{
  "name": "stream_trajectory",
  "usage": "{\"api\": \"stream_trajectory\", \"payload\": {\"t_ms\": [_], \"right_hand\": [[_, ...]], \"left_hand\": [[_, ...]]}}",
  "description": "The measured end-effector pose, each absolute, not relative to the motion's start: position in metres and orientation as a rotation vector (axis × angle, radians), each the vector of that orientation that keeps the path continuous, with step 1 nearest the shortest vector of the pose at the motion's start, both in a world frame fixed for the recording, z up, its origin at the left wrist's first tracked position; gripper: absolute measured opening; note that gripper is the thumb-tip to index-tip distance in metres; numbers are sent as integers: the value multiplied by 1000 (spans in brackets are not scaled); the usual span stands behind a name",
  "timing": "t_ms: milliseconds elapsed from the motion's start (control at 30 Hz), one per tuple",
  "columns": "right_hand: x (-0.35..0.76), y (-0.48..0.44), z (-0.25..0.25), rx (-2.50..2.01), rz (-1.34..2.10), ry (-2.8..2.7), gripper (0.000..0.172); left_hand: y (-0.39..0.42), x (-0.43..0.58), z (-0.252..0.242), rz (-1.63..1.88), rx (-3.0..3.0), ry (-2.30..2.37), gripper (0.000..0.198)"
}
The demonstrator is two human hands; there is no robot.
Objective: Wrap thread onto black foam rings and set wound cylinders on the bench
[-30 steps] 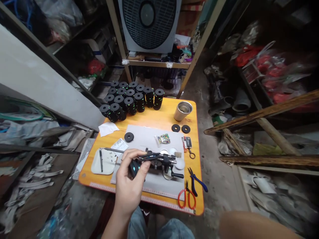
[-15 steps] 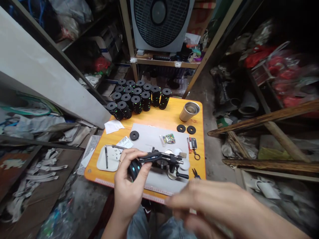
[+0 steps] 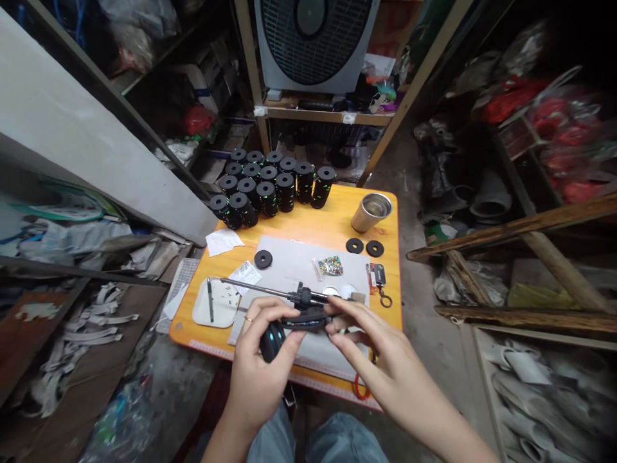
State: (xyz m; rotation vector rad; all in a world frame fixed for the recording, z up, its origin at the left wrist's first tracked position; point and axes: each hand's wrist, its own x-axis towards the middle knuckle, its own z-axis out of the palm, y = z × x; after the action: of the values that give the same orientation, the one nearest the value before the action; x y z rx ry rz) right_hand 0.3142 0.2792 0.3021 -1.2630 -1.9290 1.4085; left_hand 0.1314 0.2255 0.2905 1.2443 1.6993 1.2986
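My left hand grips a dark, glossy strap-like object with a bluish sheen, thumb and fingers pinching its upper part. The fingertips of my right hand close on the right end of that same object. Just beyond the hands, a small black metal device with a long thin rod reaching left stands over the grey mat; its right part is hidden by my right hand. A bag of coloured beads and a black ring lie farther back on the mat.
Several black speckled cylinders stand at the table's back left. A metal cup and two black discs are back right. A white tray with a pen sits left. Orange-handled pliers lie at the front edge.
My right hand has moved up and left from the blurred front right onto the dark object. My left hand still holds it, with the object turned slightly. The view has shifted a little.
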Motion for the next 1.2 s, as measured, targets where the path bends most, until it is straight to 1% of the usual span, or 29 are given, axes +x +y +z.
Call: {"api": "stream_trajectory", "payload": {"t_ms": [67,100,233,400,600,1200], "right_hand": [[317,281,299,-1273,1321,-1973,20],[318,281,298,-1290,1293,-1985,16],[325,282,299,-1300,1237,-2016,19],[328,282,303,-1222,1152,-2041,13],[331,281,304,-1205,1069,-2041,11],[348,285,290,-1233,985,-2142,8]], "left_hand": [[226,130,291,1267,1296,1723,18],[226,129,291,1250,1321,1734,18],[226,125,291,1153,1430,1751,20],[226,120,292,1022,1506,1766,18],[227,115,295,913,1592,1773,16],[228,111,301,816,1593,1794,14]]}}
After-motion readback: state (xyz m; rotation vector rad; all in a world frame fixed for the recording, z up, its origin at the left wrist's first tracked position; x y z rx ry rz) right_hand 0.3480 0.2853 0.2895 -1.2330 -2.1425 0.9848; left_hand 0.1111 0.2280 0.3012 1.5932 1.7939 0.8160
